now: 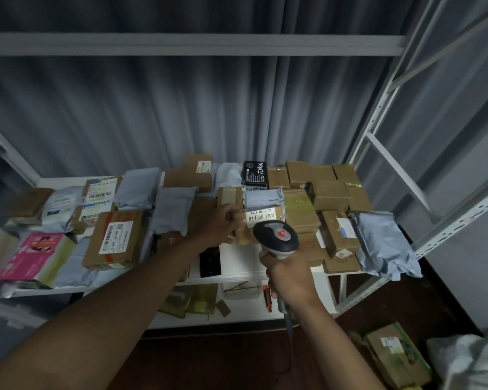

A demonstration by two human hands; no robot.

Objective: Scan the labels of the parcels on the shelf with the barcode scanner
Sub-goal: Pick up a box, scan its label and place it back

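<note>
The white metal shelf [238, 266] fills the middle of your view, loaded with parcels from nine o'clock across to three o'clock, with a grey curtain [181, 108] hanging behind it at twelve. At nine o'clock lies a large cardboard box [114, 239] with a white barcode label facing up, and a pink-printed packet [31, 256] sits just beside it, farther toward nine. At three o'clock a grey poly mailer [383, 243] hangs over the shelf's front edge, next to a cluster of taped brown boxes [330, 192]. At twelve o'clock, at the back, a black carton [254, 174] with white characters stands upright. Near the centre, your left hand [223, 225] grips a small brown parcel [261, 220], fingers curled round its left end, holding it raised with its barcode label turned toward you. Just toward five o'clock from it, your right hand [290, 275] wraps its fingers round the handle of the barcode scanner [276, 237], whose grey head sits right against the parcel's lower edge.
</note>
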